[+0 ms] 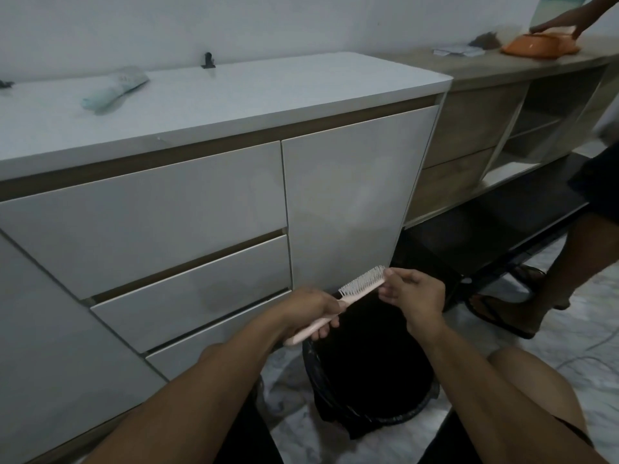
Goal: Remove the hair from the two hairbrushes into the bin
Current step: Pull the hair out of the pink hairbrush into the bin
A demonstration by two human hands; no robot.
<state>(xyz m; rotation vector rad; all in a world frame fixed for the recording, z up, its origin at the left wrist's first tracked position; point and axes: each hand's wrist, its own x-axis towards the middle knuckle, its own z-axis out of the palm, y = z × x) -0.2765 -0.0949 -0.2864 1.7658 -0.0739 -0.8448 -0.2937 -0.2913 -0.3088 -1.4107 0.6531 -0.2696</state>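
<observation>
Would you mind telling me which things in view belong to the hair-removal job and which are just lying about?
Part of the job:
pink hairbrush, gripped by the left hand
right hand, fingers at the bristle end
black bin beneath the brush

Just lying about:
pale blue packet on the white counter
orange dish
papers

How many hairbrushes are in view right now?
1. A pink hairbrush is held over the black bin, left hand on its handle, right hand at its tip. A second brush isn't visible.
</observation>
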